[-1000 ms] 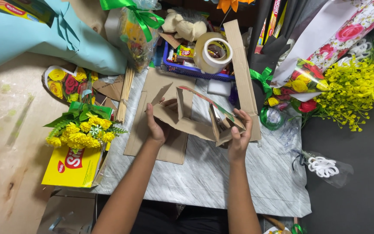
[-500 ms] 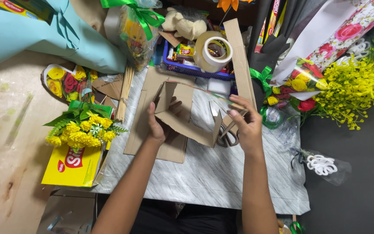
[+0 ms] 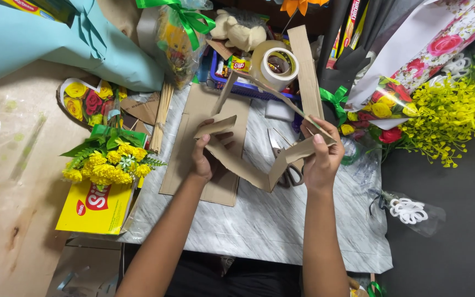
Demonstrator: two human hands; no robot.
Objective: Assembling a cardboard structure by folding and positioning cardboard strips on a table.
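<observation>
Above the marbled bench (image 3: 281, 231), the left hand (image 3: 207, 159) and right hand (image 3: 321, 157) each grip one end of a folded cardboard strip (image 3: 259, 165), fingers closed on it. Under the strip lie scissors (image 3: 288, 171) and a flat cardboard sheet (image 3: 193, 143). Beyond the strip sits a tape roll (image 3: 275, 67); left of it, yellow flowers (image 3: 108, 165) on a yellow box (image 3: 95, 206).
</observation>
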